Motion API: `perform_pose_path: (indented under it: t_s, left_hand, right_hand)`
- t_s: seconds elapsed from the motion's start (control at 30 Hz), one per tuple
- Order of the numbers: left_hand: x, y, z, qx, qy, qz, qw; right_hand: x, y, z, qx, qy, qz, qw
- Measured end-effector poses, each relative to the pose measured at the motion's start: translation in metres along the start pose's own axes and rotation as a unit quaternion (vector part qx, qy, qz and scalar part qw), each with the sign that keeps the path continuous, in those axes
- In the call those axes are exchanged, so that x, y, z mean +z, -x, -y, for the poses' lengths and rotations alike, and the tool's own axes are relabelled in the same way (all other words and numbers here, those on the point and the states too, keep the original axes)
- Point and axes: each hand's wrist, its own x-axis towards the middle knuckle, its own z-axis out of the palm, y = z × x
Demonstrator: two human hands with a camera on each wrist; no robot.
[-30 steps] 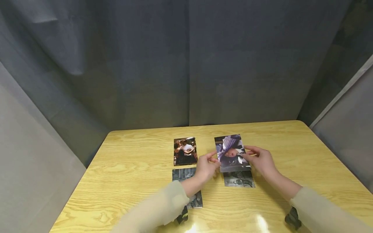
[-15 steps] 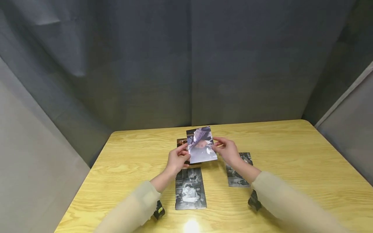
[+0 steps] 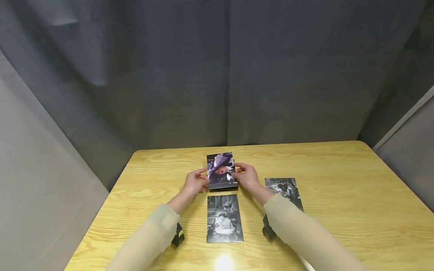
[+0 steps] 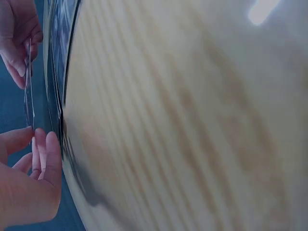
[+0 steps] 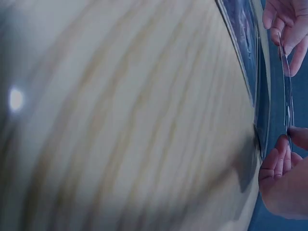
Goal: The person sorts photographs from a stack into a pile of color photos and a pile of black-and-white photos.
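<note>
A glossy colour photo print point(image 3: 222, 173), with a purple striped shape on it, is pinched at its two side edges by both hands. My left hand point(image 3: 194, 182) grips the left edge and my right hand point(image 3: 249, 177) the right one. The photo overlaps a dark print beneath it, of which only a thin lower strip shows. From the left wrist view the held photo point(image 4: 29, 96) appears edge-on, raised above the table, thumb and fingers on either side of it. Just in front lies a black-and-white photo point(image 3: 224, 222).
Another black-and-white photo point(image 3: 285, 188) lies to the right, partly covered by the right sleeve point(image 3: 291, 218). All of this is on a wood-grain table point(image 3: 162, 165). Grey curtains point(image 3: 179, 75) stand behind it and at its sides.
Both hands have carried the purple-toned photo left from the right-hand photo and lowered it over the dark colour print at the back. The right-hand black-and-white photo is now more exposed.
</note>
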Motion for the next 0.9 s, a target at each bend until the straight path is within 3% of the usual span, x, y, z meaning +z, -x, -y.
perform_pose_path:
  t_s: [0.27,0.67,0.8,0.9]
  left_hand:
    - [0.0015,-0.0092,0.0056,-0.015,-0.033,0.011,0.9993]
    - [0.0065,-0.0102,0.0098,0.006,-0.113,0.004,0.9935]
    - [0.0054,-0.0105,0.0096,0.011,-0.117,0.000,0.9930]
    - [0.0021,-0.0097,0.0089,-0.001,-0.101,-0.002,0.9949]
  right_hand:
    - [0.0082,-0.0017,-0.0074,0.014,0.039,-0.006,0.9991]
    - [0.0086,0.0011,-0.0061,0.008,0.122,0.006,0.9924]
    - [0.0090,0.0021,-0.0025,0.015,0.137,0.012,0.9904]
    - [0.0056,0.0022,-0.0016,0.013,0.124,0.010,0.9922]
